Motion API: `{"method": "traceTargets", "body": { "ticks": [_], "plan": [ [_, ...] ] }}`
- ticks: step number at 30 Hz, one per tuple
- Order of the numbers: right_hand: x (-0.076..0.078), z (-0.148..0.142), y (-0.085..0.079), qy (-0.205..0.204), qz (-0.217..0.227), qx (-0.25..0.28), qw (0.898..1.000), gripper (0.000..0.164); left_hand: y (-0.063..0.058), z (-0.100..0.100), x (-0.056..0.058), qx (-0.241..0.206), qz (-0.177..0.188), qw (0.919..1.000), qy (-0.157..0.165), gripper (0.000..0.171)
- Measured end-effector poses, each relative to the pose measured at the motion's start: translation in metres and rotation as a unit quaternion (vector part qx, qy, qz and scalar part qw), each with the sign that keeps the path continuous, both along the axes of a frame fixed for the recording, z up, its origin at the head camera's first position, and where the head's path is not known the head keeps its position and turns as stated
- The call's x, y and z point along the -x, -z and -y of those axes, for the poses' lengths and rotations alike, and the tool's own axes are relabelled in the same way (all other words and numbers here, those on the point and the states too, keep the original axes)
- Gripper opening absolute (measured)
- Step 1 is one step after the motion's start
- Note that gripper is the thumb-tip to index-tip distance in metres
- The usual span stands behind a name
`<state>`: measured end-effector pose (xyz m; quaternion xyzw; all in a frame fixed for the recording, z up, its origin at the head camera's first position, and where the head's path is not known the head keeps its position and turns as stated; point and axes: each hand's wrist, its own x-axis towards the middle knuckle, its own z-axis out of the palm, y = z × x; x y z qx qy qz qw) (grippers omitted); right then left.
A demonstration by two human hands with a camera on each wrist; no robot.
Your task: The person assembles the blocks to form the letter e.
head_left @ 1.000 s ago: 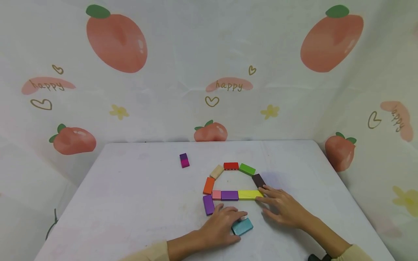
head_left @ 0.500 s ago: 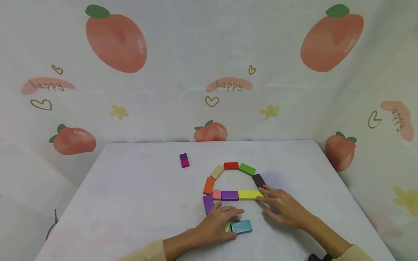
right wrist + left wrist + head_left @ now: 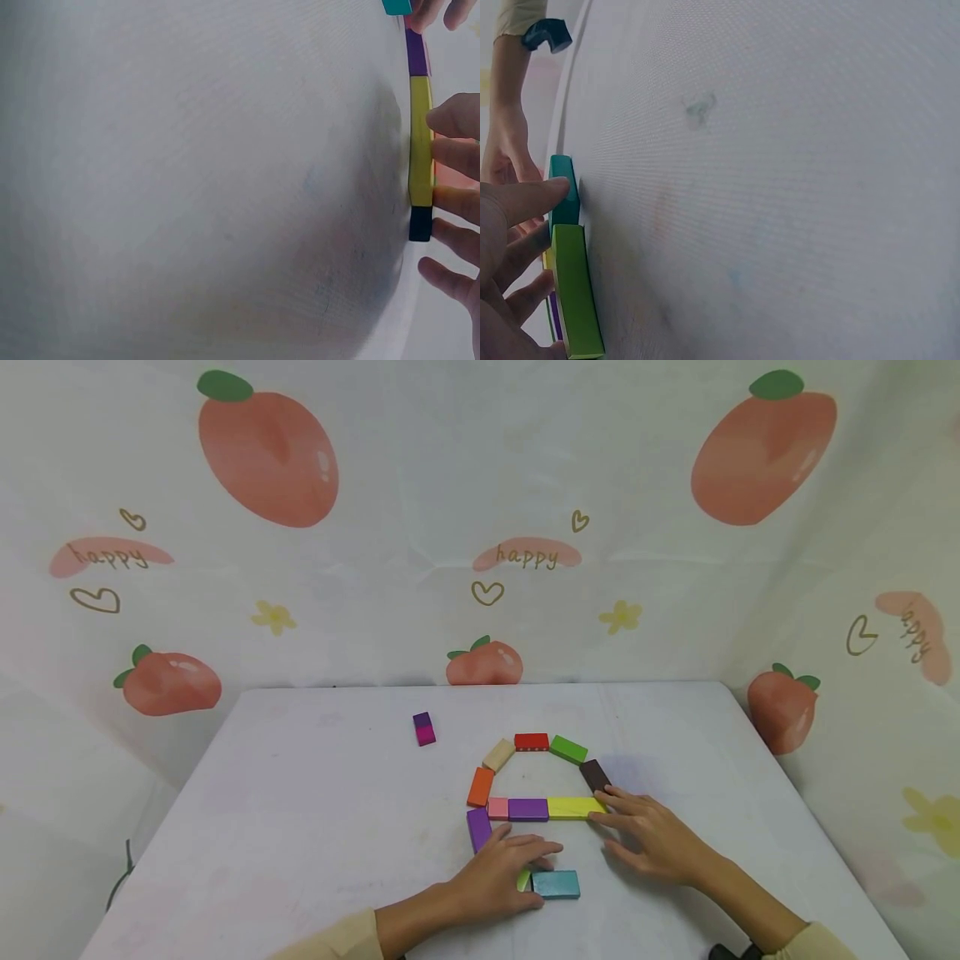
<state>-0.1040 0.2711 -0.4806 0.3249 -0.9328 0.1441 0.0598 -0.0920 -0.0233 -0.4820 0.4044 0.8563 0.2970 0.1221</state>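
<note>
My left hand (image 3: 498, 877) pinches the left end of a teal block (image 3: 557, 885), thumb on its near side and fingertips at its far side. A lime green block (image 3: 576, 292) lies end to end with it, mostly hidden under that hand in the head view. Just beyond the hand is a slanted purple block (image 3: 477, 828). My right hand (image 3: 660, 839) has its fingers spread, fingertips at the right end of a yellow block (image 3: 573, 808) and at the near end of a dark brown block (image 3: 595, 775).
An arch of orange (image 3: 480, 787), beige (image 3: 498, 755), red (image 3: 532, 742) and green (image 3: 568, 749) blocks runs behind a row with pink (image 3: 498, 809) and purple (image 3: 528, 810) blocks. A purple-and-magenta piece (image 3: 424, 728) lies back left on the white table (image 3: 300, 810).
The teal block has turned from tilted to nearly straight across. My left hand has shifted slightly left, and the lime block now shows beside it. The right hand stays put.
</note>
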Motion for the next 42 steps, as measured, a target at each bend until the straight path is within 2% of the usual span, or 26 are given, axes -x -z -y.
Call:
{"method": "traceTargets", "body": {
  "ticks": [8,13,17,22,28,33,38,40,42],
  "plan": [
    [0.000,0.000,0.000,-0.002,-0.006,0.000,1.000,0.039,-0.001,0.001,0.001,0.000,0.005,1.0000,0.005,0.065],
    [0.000,0.000,0.001,-0.006,-0.015,-0.002,1.000,0.040,-0.004,0.007,0.005,-0.013,0.023,0.9996,0.014,0.066],
    [0.001,-0.001,0.003,-0.012,-0.024,-0.003,1.000,0.041,-0.014,0.020,0.018,-0.031,0.026,0.9991,-0.004,0.068],
    [0.001,-0.001,0.003,-0.014,-0.031,0.001,0.999,0.040,-0.023,0.046,0.045,-0.074,-0.006,0.9948,-0.071,0.065],
    [0.001,-0.002,0.003,-0.015,-0.035,0.004,0.999,0.040,-0.023,0.077,0.081,-0.128,-0.054,0.9774,-0.159,0.061],
    [0.000,-0.002,0.002,-0.011,-0.020,-0.002,1.000,0.039,-0.017,0.097,0.108,-0.168,-0.072,0.9551,-0.233,0.059],
    [0.000,-0.002,0.002,-0.013,-0.023,-0.001,1.000,0.040,-0.009,0.113,0.126,-0.186,-0.062,0.9294,-0.313,0.059],
    [0.000,-0.002,0.002,-0.014,-0.025,0.000,1.000,0.040,-0.005,0.120,0.131,-0.185,-0.059,0.9234,-0.331,0.060],
    [0.000,-0.002,0.002,-0.012,-0.024,-0.001,1.000,0.040,-0.002,0.125,0.135,-0.180,-0.061,0.9213,-0.339,0.061]
  ]
}}
